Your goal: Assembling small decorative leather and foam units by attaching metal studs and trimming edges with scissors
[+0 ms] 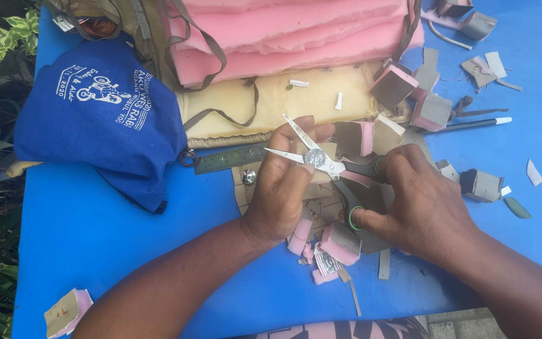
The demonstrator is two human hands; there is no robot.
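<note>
Scissors (321,164) open, blades pointing up-left — right hand (418,207) grips the handles, left hand (283,188) pinches a small disc (314,157) at the pivot.

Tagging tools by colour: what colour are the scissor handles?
Black with green lining inside the loops of the scissors, held in the right hand. Head view shows it best.

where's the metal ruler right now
In the head view the ruler lies on the blue table, left of centre, just left of the left hand, between the blue bag and the scissors.
</note>
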